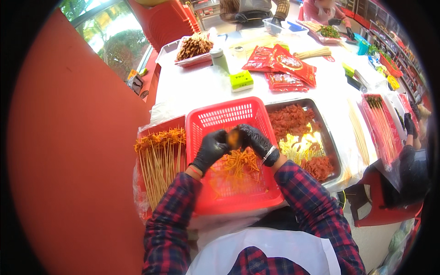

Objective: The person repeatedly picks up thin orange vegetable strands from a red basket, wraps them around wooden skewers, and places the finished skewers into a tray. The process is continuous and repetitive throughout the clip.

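Observation:
My left hand [212, 148] and my right hand [256, 139], both in black gloves, meet above a red plastic basket [235, 202]. Between their fingers they hold a small orange food piece [234, 139], blurred. Orange shredded food strips [242, 163] lie in the basket below. Left of it, a red tray [177, 123] holds wooden skewers [161, 168] tipped with orange food. At the basket's right stands a metal tray [331, 137] with reddish-brown food slices [292, 120] and a glossy yellow food [302, 144].
Red food packets [292, 65], a yellow-green tissue pack [241, 80] and a grey-green bottle [219, 59] stand beyond the basket. A tray of brown skewered food [195, 48] is farther left. Co-workers' gloved hands [241, 17] are across the table and at far right. A red wall [75, 137] borders the left.

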### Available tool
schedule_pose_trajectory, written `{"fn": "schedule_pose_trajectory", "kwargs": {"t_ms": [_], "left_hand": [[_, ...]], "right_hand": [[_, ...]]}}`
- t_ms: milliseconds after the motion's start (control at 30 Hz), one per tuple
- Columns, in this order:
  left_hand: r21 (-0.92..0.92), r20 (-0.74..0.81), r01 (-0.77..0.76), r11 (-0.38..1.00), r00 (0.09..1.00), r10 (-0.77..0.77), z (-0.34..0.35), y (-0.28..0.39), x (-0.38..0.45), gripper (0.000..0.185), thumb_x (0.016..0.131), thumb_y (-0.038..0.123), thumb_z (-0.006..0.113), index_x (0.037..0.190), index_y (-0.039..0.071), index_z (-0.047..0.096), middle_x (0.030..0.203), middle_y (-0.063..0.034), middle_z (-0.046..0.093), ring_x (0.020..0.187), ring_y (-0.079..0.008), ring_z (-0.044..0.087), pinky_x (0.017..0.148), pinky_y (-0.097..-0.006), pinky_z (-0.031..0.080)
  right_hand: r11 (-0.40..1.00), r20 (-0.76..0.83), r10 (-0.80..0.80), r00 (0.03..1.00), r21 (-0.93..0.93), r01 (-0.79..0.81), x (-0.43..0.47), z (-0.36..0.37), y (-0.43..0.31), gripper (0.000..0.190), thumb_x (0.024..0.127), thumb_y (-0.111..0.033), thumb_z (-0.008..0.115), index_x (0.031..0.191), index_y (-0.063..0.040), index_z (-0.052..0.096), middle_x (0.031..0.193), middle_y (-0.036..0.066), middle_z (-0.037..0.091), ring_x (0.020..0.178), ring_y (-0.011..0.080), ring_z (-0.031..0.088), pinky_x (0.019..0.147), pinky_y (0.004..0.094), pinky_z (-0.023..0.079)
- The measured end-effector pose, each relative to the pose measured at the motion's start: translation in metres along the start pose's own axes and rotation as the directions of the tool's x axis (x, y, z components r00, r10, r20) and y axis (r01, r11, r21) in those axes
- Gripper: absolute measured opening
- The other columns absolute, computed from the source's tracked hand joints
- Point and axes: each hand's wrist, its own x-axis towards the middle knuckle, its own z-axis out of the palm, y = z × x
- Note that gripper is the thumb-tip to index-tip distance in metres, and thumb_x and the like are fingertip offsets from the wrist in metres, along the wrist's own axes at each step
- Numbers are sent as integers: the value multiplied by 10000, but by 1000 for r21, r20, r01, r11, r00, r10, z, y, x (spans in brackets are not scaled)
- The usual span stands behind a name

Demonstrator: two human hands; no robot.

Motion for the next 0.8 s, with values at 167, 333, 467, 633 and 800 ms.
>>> {"fn": "schedule_pose_trajectory", "kwargs": {"t_ms": [167,333,467,633,800], "left_hand": [[355,-168,-248,902,931,322,10,4,3,112,724,61,582,744,-3,492,645,-152,513,600,-201,557,544,-324,430],[651,-129,-274,708,879,460,14,11,-3,81,691,39,541,719,23,466,644,-166,491,636,-371,517,540,-386,426],[710,-80,-292,641,871,485,17,12,-2,77,698,34,551,727,22,480,654,-165,504,637,-327,546,556,-367,431],[556,-91,-226,800,940,329,1,5,-6,100,692,-1,604,744,-2,518,648,-119,534,629,-131,548,576,-272,431],[326,-36,-100,940,992,118,-6,8,-10,92,718,-9,609,787,-20,548,671,-52,559,660,-91,537,586,-244,447]], "right_hand": [[996,30,-80,996,-31,81,-3,3,-10,251,815,-227,575,1000,-62,535,845,23,573,692,104,558,567,215,447],[983,-1,-168,986,-80,167,1,6,-3,208,770,-83,618,969,-62,562,850,12,578,764,86,540,637,217,449],[951,26,-283,959,-121,284,1,-1,9,136,779,-32,589,915,-38,587,836,21,583,769,90,539,655,221,452],[979,-43,-178,983,-111,172,-4,8,-2,77,770,5,562,830,-27,597,763,18,587,713,98,544,637,229,456],[938,-47,-272,961,-238,254,-5,5,0,129,738,59,516,794,-26,596,728,18,589,672,105,548,606,237,458]]}}
